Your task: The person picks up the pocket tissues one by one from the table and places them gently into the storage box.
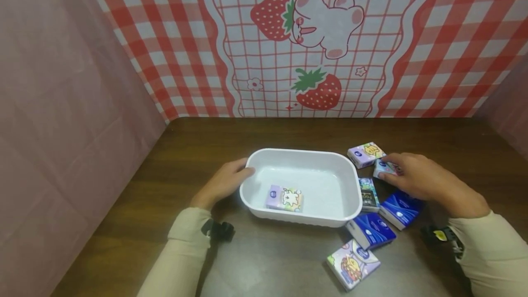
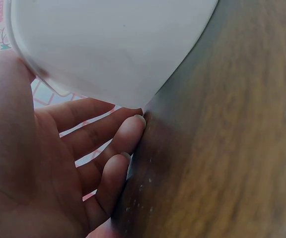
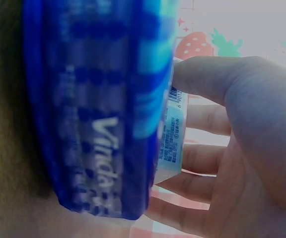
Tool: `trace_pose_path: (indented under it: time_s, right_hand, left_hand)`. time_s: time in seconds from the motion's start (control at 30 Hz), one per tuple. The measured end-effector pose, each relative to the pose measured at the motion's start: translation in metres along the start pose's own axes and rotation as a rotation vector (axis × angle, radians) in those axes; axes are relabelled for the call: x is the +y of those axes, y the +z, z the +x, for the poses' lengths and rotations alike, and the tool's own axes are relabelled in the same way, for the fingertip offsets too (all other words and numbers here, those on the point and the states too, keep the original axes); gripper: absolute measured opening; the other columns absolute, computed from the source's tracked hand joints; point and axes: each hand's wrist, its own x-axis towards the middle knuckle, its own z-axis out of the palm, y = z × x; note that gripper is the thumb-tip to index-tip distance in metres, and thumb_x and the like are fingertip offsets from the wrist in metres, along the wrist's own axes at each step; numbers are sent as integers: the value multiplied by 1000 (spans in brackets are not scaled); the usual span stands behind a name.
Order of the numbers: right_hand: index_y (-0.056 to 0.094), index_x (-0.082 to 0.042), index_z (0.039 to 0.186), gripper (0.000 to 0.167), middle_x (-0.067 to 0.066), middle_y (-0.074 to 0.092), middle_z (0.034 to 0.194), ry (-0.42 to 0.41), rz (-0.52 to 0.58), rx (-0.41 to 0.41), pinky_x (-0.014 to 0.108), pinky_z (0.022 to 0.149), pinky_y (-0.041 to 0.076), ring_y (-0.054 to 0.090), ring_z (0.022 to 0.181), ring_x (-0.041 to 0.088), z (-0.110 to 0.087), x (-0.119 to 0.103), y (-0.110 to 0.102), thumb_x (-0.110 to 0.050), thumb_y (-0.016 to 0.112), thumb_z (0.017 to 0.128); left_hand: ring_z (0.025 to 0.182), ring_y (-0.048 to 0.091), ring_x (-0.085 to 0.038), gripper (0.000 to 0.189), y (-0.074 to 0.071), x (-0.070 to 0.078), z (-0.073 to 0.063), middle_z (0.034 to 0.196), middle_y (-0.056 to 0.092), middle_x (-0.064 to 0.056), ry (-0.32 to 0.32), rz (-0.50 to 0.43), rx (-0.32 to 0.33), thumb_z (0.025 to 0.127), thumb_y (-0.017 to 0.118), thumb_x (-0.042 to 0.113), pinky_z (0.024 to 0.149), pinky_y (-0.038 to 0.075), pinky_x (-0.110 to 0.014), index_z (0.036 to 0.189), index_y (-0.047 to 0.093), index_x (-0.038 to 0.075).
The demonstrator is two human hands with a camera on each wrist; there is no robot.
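A white plastic basin (image 1: pixel 297 220) stands on the table with one lilac tissue pack (image 1: pixel 284 198) lying inside. My left hand (image 1: pixel 224 180) holds the basin's left end, thumb over the rim and fingers along the outside, as the left wrist view confirms. Right of the basin, my right hand (image 1: pixel 425 178) pinches a light-blue tissue pack (image 1: pixel 384 167) between thumb and fingers. In the right wrist view a dark blue Vinda tissue pack (image 3: pixel 93 124) fills the foreground and covers part of the light-blue pack.
Around the basin's right end lie a lilac pack with a yellow figure (image 1: pixel 366 155), a teal-and-black pack (image 1: pixel 369 194), two dark blue packs (image 1: pixel 371 230) and a lilac cartoon pack (image 1: pixel 353 264) nearest me. A red-checked strawberry cloth (image 1: pixel 181 49) hangs behind the table (image 1: pixel 136 214).
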Motion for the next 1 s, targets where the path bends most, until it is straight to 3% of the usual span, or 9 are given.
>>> trace_pose_path:
  time_s: [1.0]
  right_hand:
    - [51, 6, 139, 76, 34, 56, 129, 42, -1, -7, 69, 90, 45, 53, 116, 54, 1, -3, -3, -54, 63, 93]
  left_hand:
    - [108, 60, -20, 45, 0, 1, 0, 121, 66, -1, -11, -7, -9, 100, 55, 39, 102, 45, -49, 140, 59, 18]
